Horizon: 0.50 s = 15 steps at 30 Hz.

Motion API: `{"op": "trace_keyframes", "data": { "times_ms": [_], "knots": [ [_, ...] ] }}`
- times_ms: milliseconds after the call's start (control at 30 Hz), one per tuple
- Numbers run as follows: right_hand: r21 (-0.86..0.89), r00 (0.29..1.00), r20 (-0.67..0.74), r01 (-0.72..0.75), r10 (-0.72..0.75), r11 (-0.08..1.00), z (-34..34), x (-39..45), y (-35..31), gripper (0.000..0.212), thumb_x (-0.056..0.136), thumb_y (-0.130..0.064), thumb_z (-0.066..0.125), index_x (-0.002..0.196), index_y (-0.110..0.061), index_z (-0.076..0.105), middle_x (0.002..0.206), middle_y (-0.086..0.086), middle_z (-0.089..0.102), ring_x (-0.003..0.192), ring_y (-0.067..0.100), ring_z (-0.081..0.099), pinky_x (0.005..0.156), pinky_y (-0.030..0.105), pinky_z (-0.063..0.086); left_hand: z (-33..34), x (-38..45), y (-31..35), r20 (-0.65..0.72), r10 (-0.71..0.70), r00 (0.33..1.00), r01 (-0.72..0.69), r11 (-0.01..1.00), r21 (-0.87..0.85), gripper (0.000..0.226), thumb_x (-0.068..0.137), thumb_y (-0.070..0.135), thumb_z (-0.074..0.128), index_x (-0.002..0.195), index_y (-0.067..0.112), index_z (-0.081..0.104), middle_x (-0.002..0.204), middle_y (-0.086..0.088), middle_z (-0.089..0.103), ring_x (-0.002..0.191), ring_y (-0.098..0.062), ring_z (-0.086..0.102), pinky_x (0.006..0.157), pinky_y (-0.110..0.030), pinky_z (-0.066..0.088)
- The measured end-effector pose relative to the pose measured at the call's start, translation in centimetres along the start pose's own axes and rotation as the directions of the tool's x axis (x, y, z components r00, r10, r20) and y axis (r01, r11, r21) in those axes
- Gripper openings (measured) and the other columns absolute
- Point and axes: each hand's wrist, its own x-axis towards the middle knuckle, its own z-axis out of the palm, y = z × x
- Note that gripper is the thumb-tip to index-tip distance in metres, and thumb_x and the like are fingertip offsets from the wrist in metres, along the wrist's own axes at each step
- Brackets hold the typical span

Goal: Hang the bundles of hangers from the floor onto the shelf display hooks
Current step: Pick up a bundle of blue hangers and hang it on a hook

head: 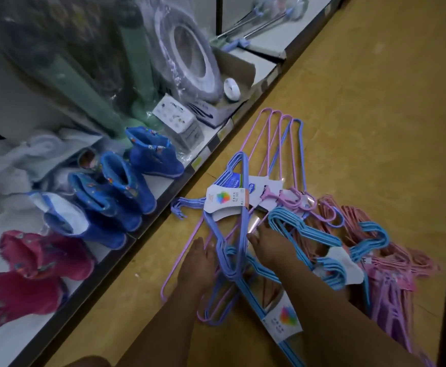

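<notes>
— Down on the floor, what lies around the hands?
— Hanger bundles heaped beside the low shelf, which carries blue boots and pink boots.
— And the hands?
— Left hand lies flat, fingers straight, touching a blue bundle. Right hand presses into the pile; whether it grips, I cannot tell.
— Room?
— Bare floor spreads past the pile, away from the shelf edge.

Both hands were down in the hanger pile on the floor: left hand beside the periwinkle bundle, right hand on the light-blue bundle. Blue boots sat on the shelf.
</notes>
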Motion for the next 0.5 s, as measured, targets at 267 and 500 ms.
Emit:
{"op": "trace_keyframes", "data": {
  "times_ms": [267,500],
  "knots": [
    [0.155,0.993,0.093,-0.083,0.069,0.984,5.9,3.5,0.8,0.045,0.099,-0.045,0.038,0.121,-0.007,0.049,0.124,0.017,0.056,0.115,0.034,0.053,0.091,0.037,0.042,5.0,4.3,-0.2,-0.001,0.026,1.0,-0.026,0.987,-0.158,0.05,0.103,0.032,0.03,0.148,0.009,0.027,0.151,-0.012,0.035,0.136,-0.028,0.035,0.105,-0.029,0.03],
    [0.268,0.986,0.1,-0.159,0.137,0.95,7.9,4.8,0.0,0.054,0.09,-0.046,0.056,0.124,-0.008,0.04,0.121,0.016,0.058,0.111,0.033,0.057,0.085,0.037,0.046,6.3,6.4,-0.5,-0.005,-0.089,0.996,0.08,0.915,-0.397,0.039,0.102,0.029,0.034,0.125,0.004,0.053,0.127,-0.021,0.056,0.115,-0.034,0.052,0.099,-0.039,0.041]
  ]
}}
